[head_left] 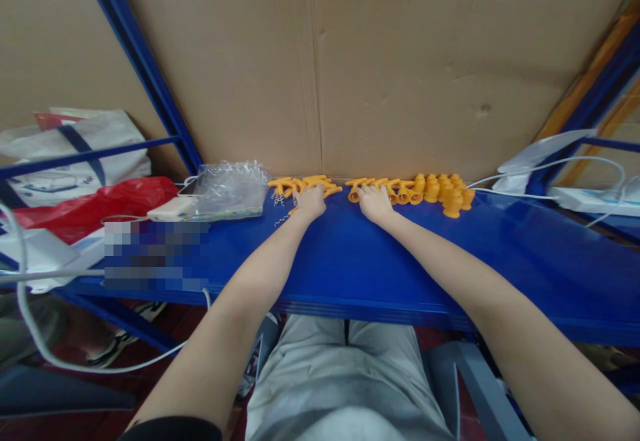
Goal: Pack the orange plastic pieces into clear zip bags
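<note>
Both my arms reach forward across a blue shelf surface (350, 261) to its far edge. My left hand (310, 202) rests on a loose pile of orange plastic parts (300, 184) lying flat against the cardboard wall. My right hand (374, 202) touches a second row of orange parts (395, 190). Further right, several orange parts (447, 193) stand upright in a cluster. Small metal springs (279, 200) lie beside the left pile. The fingertips of both hands are hidden among the parts, so any grip is unclear.
A clear plastic bag (231, 188) and a white power bank (170, 209) lie left of the parts. A red bag (95, 204) and white bags sit further left. A white power strip (595, 200) with cables lies at right. Cardboard (380, 61) backs the shelf.
</note>
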A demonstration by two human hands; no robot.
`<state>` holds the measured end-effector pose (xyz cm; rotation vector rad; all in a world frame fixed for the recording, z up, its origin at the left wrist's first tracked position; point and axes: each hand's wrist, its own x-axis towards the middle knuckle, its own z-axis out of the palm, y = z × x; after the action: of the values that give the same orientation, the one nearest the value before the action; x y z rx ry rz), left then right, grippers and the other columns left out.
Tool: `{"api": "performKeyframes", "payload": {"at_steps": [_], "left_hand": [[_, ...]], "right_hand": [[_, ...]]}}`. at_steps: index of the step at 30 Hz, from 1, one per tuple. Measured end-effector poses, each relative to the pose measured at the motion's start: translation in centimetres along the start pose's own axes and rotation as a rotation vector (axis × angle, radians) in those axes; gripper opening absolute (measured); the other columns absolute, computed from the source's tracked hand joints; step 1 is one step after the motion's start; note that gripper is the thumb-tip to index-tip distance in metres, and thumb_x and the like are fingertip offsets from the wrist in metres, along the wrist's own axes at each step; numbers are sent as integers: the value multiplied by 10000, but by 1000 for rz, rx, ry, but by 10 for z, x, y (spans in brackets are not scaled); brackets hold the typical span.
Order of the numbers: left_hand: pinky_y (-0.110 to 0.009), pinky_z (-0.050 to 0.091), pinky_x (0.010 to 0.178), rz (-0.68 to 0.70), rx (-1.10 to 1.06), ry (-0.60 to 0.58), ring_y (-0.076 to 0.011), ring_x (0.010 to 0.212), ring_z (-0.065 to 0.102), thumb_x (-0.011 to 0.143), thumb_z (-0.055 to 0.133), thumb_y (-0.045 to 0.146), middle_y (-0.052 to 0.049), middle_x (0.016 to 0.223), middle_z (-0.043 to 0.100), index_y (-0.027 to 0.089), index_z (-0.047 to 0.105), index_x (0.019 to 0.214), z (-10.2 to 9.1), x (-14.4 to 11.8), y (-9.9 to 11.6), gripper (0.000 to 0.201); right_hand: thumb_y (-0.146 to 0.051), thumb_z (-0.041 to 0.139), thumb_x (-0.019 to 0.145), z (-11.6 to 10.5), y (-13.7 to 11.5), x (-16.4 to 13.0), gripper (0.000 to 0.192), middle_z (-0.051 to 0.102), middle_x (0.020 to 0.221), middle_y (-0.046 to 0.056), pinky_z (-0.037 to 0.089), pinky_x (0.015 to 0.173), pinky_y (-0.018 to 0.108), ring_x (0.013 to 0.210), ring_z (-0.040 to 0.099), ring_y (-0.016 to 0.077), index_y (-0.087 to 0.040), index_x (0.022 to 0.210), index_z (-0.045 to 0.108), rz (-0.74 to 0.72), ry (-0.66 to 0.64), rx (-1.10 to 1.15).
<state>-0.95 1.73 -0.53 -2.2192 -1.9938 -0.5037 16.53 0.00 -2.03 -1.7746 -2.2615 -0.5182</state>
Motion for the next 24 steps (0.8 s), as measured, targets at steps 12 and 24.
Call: {"api": "performKeyframes", "payload": {"at_steps": [12,24], "left_hand": [[-445,381,962,-57,-124,184,-299,1111,648,943,434,211,-120,1064,749,221,685,1099,-16,-2,2,296],[-365,427,911,0,-321,284,-237,978,681,902,555,205,-61,942,745,200,659,945,-17,-1,8,113]], "right_hand": [[-102,253,980,-1,0,0,478,640,1286,191,303,994,461,1200,541,305,-109,1311,599,8,-12,-19],[-99,252,982,0,0,0,476,647,1268,186,294,983,449,1179,541,299,-107,1320,587,5,-9,-16]]}}
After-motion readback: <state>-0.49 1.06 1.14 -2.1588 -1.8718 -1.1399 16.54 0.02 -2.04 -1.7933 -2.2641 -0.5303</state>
